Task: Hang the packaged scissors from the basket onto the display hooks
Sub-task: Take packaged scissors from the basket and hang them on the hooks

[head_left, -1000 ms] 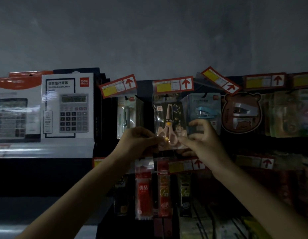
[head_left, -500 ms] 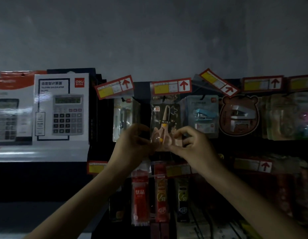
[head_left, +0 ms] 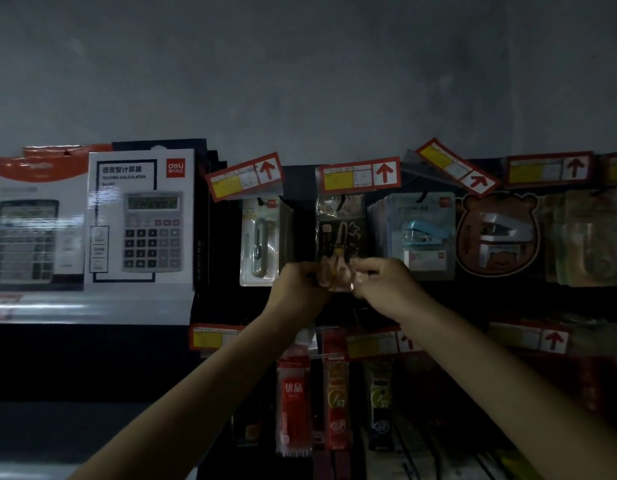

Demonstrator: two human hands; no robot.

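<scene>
Two hands show at mid-frame, the left hand [head_left: 296,292] and the right hand [head_left: 386,289], with one packaged scissors [head_left: 340,237] between them. At the left of the frame stand two pale calculator boxes [head_left: 141,220]. Two stapler packs [head_left: 419,237] hang right of centre. Four arrow price tags [head_left: 359,174] show in full along the upper row. Three refill packs [head_left: 293,403] hang at lower centre.

The scissors pack [head_left: 341,237] is clear, glossy plastic film over dark printed card. Left of it the calculator box [head_left: 141,216] is smooth cardboard with a sheen. The price tags [head_left: 357,176] are paper in shiny clear sleeves. The far wall [head_left: 300,81] looks matt, slightly mottled grey.
</scene>
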